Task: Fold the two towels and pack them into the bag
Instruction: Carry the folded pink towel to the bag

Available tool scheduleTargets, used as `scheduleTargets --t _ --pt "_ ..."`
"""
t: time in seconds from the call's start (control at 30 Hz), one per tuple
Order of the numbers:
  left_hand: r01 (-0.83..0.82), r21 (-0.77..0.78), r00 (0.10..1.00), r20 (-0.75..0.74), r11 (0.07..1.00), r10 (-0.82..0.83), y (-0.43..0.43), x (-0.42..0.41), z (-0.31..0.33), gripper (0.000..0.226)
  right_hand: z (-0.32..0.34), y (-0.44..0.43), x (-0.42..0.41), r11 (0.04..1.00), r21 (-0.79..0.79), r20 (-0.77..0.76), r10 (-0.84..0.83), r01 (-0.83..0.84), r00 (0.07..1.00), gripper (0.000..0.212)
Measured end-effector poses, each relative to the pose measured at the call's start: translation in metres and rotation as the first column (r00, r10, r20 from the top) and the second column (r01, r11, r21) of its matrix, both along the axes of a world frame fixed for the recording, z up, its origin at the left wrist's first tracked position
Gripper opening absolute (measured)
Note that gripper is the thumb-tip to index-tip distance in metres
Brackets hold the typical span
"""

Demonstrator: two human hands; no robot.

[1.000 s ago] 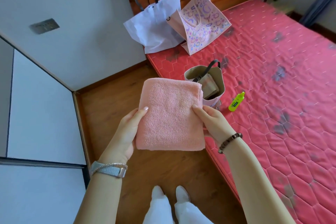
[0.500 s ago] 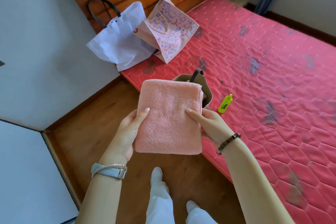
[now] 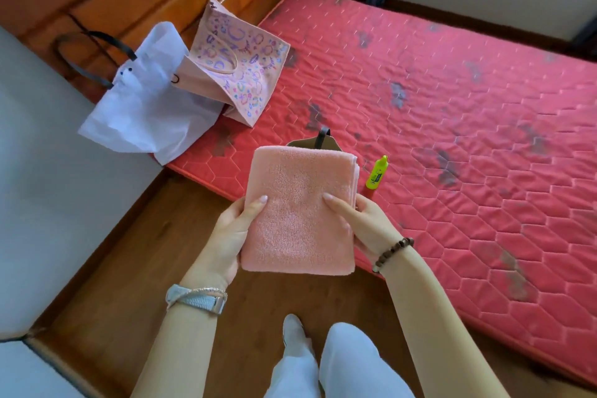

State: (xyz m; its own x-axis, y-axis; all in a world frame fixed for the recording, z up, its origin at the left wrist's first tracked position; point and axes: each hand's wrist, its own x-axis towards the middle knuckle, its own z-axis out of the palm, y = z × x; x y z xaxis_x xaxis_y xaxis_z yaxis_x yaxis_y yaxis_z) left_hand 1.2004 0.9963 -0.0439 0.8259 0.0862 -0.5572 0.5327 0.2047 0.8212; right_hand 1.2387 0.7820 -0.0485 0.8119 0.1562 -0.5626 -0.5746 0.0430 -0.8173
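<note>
Raised further over the bag (image 3: 311, 141), the folded towel (image 3: 298, 210) sits clamped between both hands' fingers (image 3: 258, 203).

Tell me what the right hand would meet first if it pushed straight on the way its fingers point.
The right hand holds the folded pink towel, fingers pointing up-left across it. Straight on, it would likely meet the beige bag on the red mattress first, though the towel hides most of it and depth is unclear.

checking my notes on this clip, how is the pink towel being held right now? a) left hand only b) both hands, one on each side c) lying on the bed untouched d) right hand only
b: the left hand and the right hand grip opposite sides of the folded pink towel, held above the floor beside the bed.
</note>
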Motion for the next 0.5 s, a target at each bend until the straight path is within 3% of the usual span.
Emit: scheduleTargets --t 0.3,0.5 --pt "0.255 -0.059 0.965 -0.043 0.965 -0.257 -0.043 0.058 -0.042 0.043 -0.031 -0.042 0.004 0.953 -0.022 -0.076 -0.301 0.301 0.95 0.032" --pt "0.377 -0.059 0.921 -0.084 0.924 -0.381 -0.076 0.085 -0.079 0.046 -0.072 -0.071 0.009 0.89 -0.042 -0.175 -0.454 0.454 0.874 0.042"
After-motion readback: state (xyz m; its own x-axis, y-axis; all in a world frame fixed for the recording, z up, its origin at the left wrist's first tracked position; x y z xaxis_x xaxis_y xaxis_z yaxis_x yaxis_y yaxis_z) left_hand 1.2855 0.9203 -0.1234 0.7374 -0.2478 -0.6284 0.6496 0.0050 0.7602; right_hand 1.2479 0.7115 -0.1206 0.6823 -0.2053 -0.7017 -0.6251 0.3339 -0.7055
